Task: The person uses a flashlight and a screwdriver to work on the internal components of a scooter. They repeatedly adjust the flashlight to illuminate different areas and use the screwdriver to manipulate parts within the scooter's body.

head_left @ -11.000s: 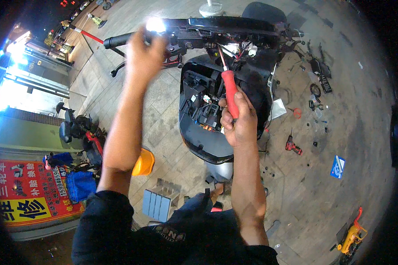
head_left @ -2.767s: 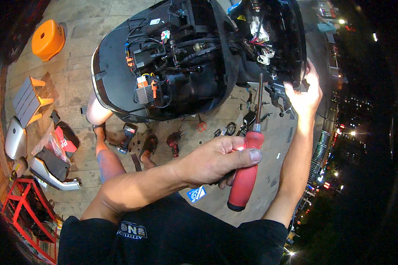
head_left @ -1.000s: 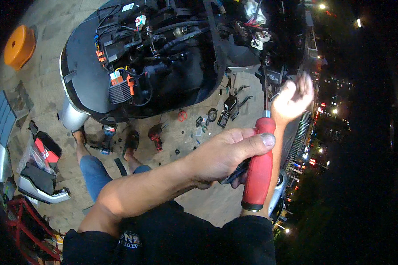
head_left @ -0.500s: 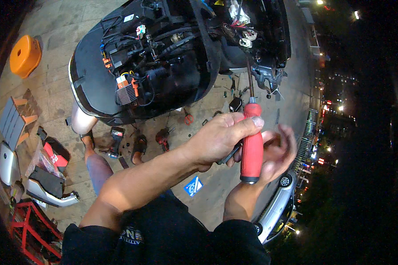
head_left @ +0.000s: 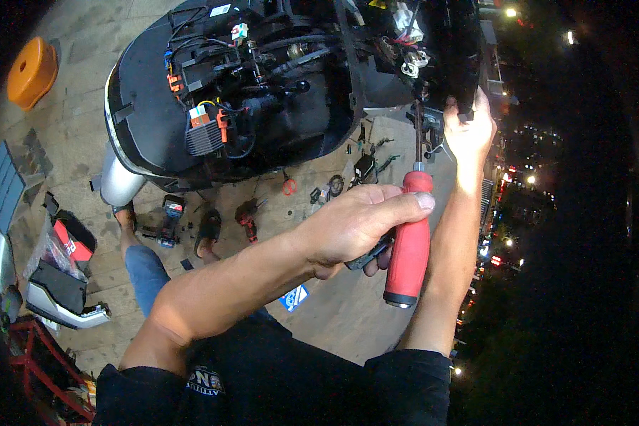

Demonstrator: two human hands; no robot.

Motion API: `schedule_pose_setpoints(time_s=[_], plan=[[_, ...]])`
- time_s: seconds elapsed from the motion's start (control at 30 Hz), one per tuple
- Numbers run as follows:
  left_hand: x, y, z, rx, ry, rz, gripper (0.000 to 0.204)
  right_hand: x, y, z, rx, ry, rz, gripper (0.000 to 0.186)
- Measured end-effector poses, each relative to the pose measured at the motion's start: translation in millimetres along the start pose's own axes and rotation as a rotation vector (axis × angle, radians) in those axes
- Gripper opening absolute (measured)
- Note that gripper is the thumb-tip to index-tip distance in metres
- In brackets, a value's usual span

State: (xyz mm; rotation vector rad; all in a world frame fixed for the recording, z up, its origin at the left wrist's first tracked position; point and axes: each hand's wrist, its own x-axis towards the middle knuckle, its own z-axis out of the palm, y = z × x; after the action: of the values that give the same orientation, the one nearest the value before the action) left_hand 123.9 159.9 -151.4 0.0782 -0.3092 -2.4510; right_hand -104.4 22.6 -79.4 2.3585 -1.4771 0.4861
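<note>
My left hand (head_left: 355,224) is closed around a screwdriver (head_left: 409,255) with a red handle and a black end. Its metal shaft points away from me, toward the dark front of a partly stripped vehicle, possibly a scooter. A small dark object (head_left: 370,257) also sits in my left fingers, mostly hidden. Farther off to the right, my right hand (head_left: 471,135) grips the lower edge of a black panel (head_left: 458,57), thumb and fingers on either side. White connectors (head_left: 413,64) and wires hang beside that panel. The vehicle's black body (head_left: 305,113) shows exposed wiring and a finned metal part (head_left: 204,140).
On the paving lie a cordless drill (head_left: 247,219), another power tool (head_left: 169,220), red-handled scissors (head_left: 289,186) and a blue-and-white packet (head_left: 293,298). An orange stool (head_left: 33,74), removed panels (head_left: 58,298) and a red metal rack (head_left: 42,362) stand left. Another person's leg (head_left: 143,273) is near the vehicle.
My right hand has moved up and away from beside the screwdriver handle to the black panel's edge. My left hand keeps hold of the screwdriver. The whole view has shifted slightly.
</note>
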Motion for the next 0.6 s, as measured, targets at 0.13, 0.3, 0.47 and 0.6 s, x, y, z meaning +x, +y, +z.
schedule_pose_setpoints(time_s=[0.13,0.3,0.47,0.6], plan=[[3.7,6.8,-2.8,0.037,-0.022,-0.026,0.037,4.3,4.9,-3.6,0.01,-0.039,-0.037,0.042],[15.2,5.0,-4.0,-0.002,-0.052,-0.03,0.037,5.4,-0.3,-5.7,-0.088,-0.067,-0.024,0.047],[23.7,0.5,-4.9,-0.035,-0.037,-0.017,0.037,-3.3,12.1,-2.1,0.114,-0.105,0.03,0.061],[27.9,-1.7,-6.7,-0.031,-0.023,-0.025,0.037,-23.5,1.4,-0.3,0.272,0.02,0.049,0.082]])
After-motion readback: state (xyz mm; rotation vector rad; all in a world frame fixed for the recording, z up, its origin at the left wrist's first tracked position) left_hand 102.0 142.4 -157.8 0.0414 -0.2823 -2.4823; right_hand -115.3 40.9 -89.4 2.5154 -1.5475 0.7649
